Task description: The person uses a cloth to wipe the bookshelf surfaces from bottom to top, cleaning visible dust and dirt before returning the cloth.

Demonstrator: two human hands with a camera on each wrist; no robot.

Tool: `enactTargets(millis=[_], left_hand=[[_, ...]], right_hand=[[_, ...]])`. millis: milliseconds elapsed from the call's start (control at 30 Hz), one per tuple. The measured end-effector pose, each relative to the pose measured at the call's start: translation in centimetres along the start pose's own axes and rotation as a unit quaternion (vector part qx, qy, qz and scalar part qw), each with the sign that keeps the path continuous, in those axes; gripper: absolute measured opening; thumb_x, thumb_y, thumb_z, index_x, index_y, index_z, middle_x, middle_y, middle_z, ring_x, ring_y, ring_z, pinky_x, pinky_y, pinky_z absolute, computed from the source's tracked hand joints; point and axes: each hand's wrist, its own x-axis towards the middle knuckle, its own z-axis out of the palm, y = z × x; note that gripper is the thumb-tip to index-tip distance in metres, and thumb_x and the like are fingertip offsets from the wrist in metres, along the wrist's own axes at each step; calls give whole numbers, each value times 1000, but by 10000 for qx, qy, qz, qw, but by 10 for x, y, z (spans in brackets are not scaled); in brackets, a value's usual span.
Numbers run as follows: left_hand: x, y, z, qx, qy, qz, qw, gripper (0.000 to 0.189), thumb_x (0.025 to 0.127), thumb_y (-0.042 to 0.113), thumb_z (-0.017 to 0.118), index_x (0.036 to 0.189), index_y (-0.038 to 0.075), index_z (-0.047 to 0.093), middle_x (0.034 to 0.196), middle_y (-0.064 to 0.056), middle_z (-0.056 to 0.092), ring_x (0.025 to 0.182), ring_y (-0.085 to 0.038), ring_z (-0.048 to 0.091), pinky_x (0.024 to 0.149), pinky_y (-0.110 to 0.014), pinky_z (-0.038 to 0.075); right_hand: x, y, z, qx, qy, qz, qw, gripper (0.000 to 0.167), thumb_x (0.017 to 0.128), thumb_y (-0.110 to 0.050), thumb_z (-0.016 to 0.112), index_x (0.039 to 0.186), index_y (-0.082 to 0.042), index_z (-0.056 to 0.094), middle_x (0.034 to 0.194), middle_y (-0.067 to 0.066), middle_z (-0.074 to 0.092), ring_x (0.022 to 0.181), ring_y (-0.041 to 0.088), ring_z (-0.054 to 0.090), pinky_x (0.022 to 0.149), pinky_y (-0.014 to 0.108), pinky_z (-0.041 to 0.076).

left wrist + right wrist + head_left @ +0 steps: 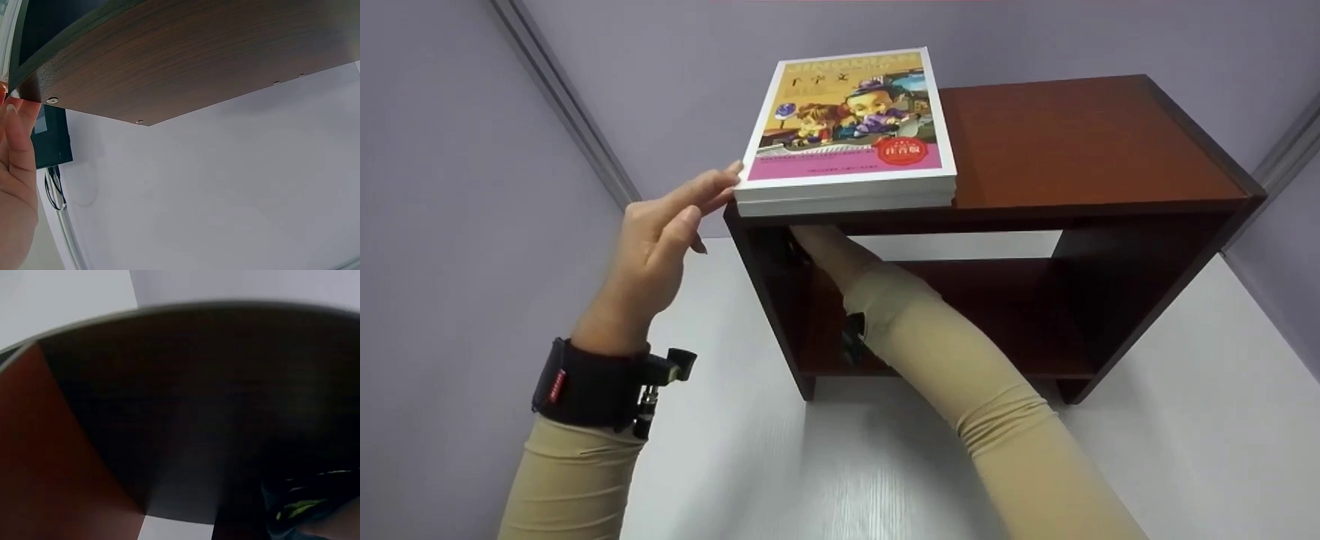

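My left hand is at the left edge of a small dark-red wooden cabinet. Its fingertips rest by the left side of a stack of books, the top one with a cartoon cover. The left wrist view has this hand at the cabinet's corner. My right hand reaches into the cabinet under its top, fingers mostly hidden. In the right wrist view, part of that hand lies over a dark item with yellow-green marks, whose kind is not clear in the shadow.
The cabinet has a lower shelf and upright side panels. It stands on a pale floor between grey-lilac wall panels. A dark box with looped cables shows beyond my left hand.
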Motion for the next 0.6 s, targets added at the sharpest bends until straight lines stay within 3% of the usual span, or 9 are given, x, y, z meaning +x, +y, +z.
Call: enactTargets(millis=[67, 133, 167, 233, 300, 367, 500, 600], left_hand=[[0, 0, 1, -8, 8, -9, 10000, 41, 90, 13, 35, 116, 0, 64, 120, -9, 61, 108, -26, 60, 46, -22, 38], [-1, 0, 2, 35, 28, -19, 10000, 41, 90, 13, 35, 116, 0, 64, 120, -8, 61, 107, -25, 60, 46, -22, 39], [-2, -1, 2, 66, 39, -22, 10000, 41, 90, 14, 35, 116, 1, 64, 120, -8, 61, 107, -25, 60, 46, -22, 39], [-5, -2, 3, 74, 63, -28, 9999, 40, 90, 12, 36, 116, 0, 64, 120, -8, 61, 107, -24, 60, 46, -22, 39], [-6, -3, 4, 84, 79, -38, 9999, 40, 89, 11, 36, 116, 0, 63, 120, -9, 61, 106, -23, 61, 46, -22, 39], [-6, -3, 5, 71, 69, -51, 9999, 40, 89, 10, 36, 116, -1, 63, 120, -9, 60, 107, -22, 60, 46, -21, 39], [-3, -2, 4, 131, 29, -38, 9999, 40, 90, 10, 36, 117, 0, 63, 121, -9, 60, 107, -21, 60, 46, -21, 38], [-1, -1, 1, 152, 39, -1, 9999, 39, 90, 9, 36, 117, 1, 63, 121, -8, 60, 107, -21, 60, 46, -21, 38]], right_hand=[[3, 3, -3, 100, -91, 219, 9997, 47, 93, -51, 38, 64, -14, 44, 64, 0, 41, 55, 10, 39, 57, 27, 37], [3, 7, -5, -16, -129, 274, 9995, 49, 93, -55, 34, 66, -16, 45, 64, 0, 41, 55, 9, 38, 58, 29, 36], [4, 9, -5, -116, -172, 129, 9997, 51, 92, -58, 31, 74, -15, 49, 69, -1, 45, 60, 8, 42, 64, 30, 38], [4, 16, -4, -382, -132, -79, 9992, 55, 90, -65, 27, 102, -17, 51, 94, -1, 49, 87, 7, 48, 85, 33, 38], [3, 22, -4, -487, -72, -204, 9986, 61, 88, -69, 22, 125, -24, 39, 114, -3, 44, 112, 8, 39, 102, 39, 26], [2, 29, -3, -564, -115, -239, 9981, 71, 88, -71, 17, 141, -25, 27, 131, -3, 37, 126, 11, 30, 107, 41, 18], [-6, 37, 1, -734, -54, -136, 9972, 77, 84, -76, 11, 149, -35, 4, 152, -8, 14, 138, 12, 10, 110, 42, 9], [-11, 42, 5, -794, -13, -35, 9968, 79, 84, -76, 16, 150, -34, 3, 154, -5, 12, 139, 15, 11, 110, 41, 11]])
